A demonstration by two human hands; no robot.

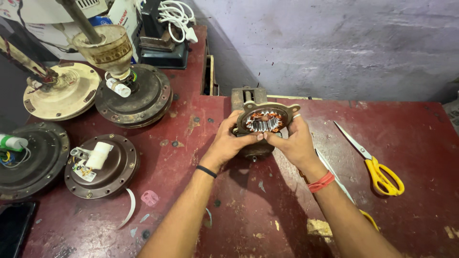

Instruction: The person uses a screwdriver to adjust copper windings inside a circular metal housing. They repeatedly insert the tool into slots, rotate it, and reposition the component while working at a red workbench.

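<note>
Head view: both your hands grip the motor stator (pixel 264 120) over the far middle of the red table (pixel 406 124). Left hand (pixel 229 141) curls round its left rim; right hand (pixel 294 141) clamps the right rim, thumbs meeting at the near edge. Keep your fingertips off the copper windings (they look fragile). Wrists bent inward, forearms converging. Yellow scissors (pixel 377 167) lie to the right.
</note>
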